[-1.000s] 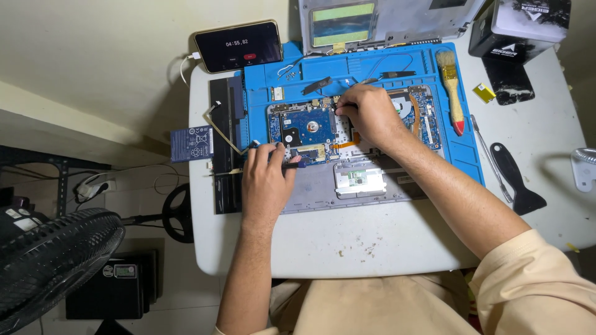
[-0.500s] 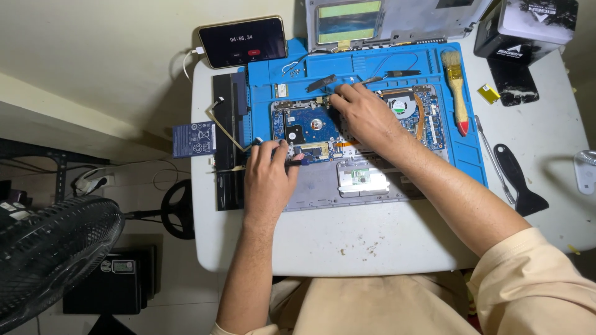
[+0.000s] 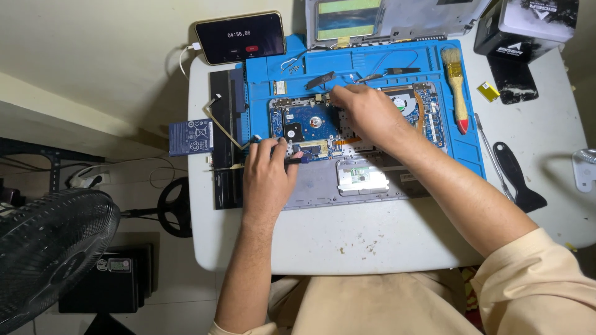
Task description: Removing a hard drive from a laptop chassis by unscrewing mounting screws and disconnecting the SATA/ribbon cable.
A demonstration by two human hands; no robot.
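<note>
An opened laptop base (image 3: 372,180) lies on a blue work mat (image 3: 366,62), its circuit board and blue hard drive (image 3: 310,121) bared. My left hand (image 3: 267,177) rests on the base's left front corner, fingers closed on a small dark screwdriver (image 3: 297,160) whose tip points right at the board. My right hand (image 3: 366,111) reaches over the middle of the board, fingertips curled down at its far edge beside a black part (image 3: 320,80). What those fingertips pinch is hidden.
A phone (image 3: 241,37) showing a timer lies at the table's far left, and the laptop's lid (image 3: 385,18) stands behind the mat. A brush (image 3: 456,87), a thin rod and a black scraper (image 3: 515,177) lie right. A black box (image 3: 528,25) sits far right; a fan (image 3: 49,254) stands on the floor left.
Both hands stay almost where they were; my right hand's fingertips have crept slightly left along the board's far edge. The view has shifted a little.
</note>
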